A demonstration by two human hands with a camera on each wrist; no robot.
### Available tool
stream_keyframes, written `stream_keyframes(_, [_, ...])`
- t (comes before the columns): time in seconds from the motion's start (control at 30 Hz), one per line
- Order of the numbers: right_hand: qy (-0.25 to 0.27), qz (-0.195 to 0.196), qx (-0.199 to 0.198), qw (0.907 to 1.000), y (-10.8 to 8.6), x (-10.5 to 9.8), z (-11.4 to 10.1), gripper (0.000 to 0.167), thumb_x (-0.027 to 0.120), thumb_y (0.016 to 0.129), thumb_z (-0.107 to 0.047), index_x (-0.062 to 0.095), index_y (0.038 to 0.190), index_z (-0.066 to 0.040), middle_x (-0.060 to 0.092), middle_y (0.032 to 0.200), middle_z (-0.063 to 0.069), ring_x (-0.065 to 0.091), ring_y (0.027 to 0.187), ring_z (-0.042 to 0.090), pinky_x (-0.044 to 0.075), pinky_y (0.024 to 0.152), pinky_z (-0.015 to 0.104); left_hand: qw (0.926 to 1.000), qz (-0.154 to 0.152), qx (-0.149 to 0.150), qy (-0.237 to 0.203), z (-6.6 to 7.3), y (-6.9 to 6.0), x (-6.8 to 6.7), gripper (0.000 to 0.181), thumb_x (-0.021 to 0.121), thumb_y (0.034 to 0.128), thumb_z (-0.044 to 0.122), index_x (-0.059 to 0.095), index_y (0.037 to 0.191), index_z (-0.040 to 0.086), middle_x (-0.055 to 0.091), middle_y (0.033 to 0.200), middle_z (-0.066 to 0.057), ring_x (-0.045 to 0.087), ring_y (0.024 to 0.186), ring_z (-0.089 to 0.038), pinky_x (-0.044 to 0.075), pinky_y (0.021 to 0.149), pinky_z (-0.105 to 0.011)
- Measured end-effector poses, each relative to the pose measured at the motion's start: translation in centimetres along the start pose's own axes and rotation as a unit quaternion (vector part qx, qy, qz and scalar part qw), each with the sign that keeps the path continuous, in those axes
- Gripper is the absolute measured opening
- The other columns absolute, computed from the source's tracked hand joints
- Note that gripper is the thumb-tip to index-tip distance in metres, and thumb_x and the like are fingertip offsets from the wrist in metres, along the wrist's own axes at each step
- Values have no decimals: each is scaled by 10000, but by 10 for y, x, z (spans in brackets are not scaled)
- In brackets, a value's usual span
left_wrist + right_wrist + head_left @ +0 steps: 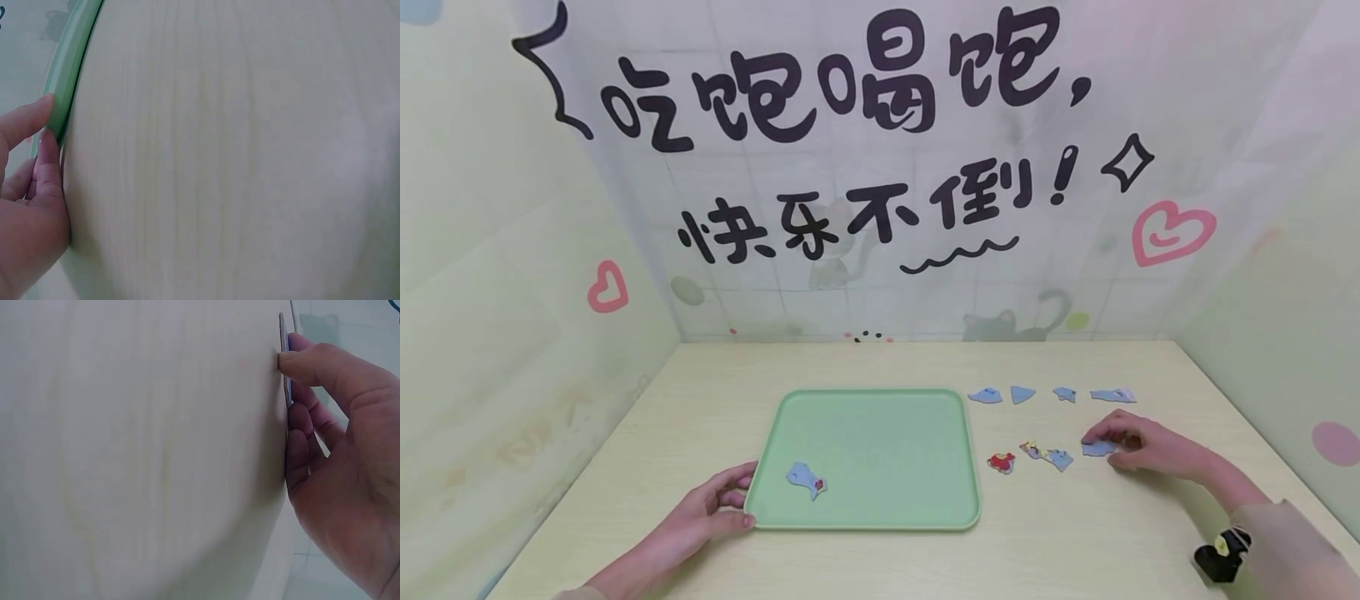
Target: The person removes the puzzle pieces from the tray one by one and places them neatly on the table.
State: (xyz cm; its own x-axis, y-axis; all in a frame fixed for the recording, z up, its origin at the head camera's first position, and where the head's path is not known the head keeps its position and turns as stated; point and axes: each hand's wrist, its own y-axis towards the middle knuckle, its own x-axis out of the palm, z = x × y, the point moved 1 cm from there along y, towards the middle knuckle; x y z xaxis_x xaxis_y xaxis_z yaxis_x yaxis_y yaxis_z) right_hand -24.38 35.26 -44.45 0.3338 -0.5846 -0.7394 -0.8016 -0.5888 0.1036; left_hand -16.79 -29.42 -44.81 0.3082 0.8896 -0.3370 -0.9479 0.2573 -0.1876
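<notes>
On the wooden table lies a light green tray (880, 527). My left hand (711, 504) holds its front left corner; in the left wrist view, thumb and fingers of the left hand (31, 187) meet at the green rim. One blue puzzle piece (803, 477) with a red patch sits inside the tray, toward its left. At the right, my right hand (1150, 446) pinches a flat blue puzzle piece (1097, 448) low over the table. The right wrist view has this piece (285, 337) edge-on between thumb and fingers of the right hand (350, 425).
Right of the tray, a back row has several blue pieces: a curved one (987, 396), a triangle (1022, 393), a small one (1064, 394) and a long one (1112, 395). Nearer are a red piece (1002, 462) and a multicoloured piece (1051, 455). Printed cloth walls (880, 308) enclose the table.
</notes>
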Motion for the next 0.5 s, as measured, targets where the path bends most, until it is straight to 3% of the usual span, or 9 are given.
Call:
stream_keyframes(0.3, [23,-61,92,9999,1,0,0,276,672,913,-113,658,1188,-94,587,1147,43,510,1009,-20,423,814,154,10000,54,6,50,0,-1,0,822,731,846,138,289,1525,-5,450,1377,-214,550,1012,-60,489,846,-178])
stream_keyframes(0.5, [47,-26,91,9999,2,0,-2,271,683,898,-95,667,1168,-103,595,1127,38,497,947,34,402,756,183,10000,36,46,60,-1,-1,0,827,729,847,136,282,1526,-15,454,1368,-203,554,1014,-54,486,850,-175])
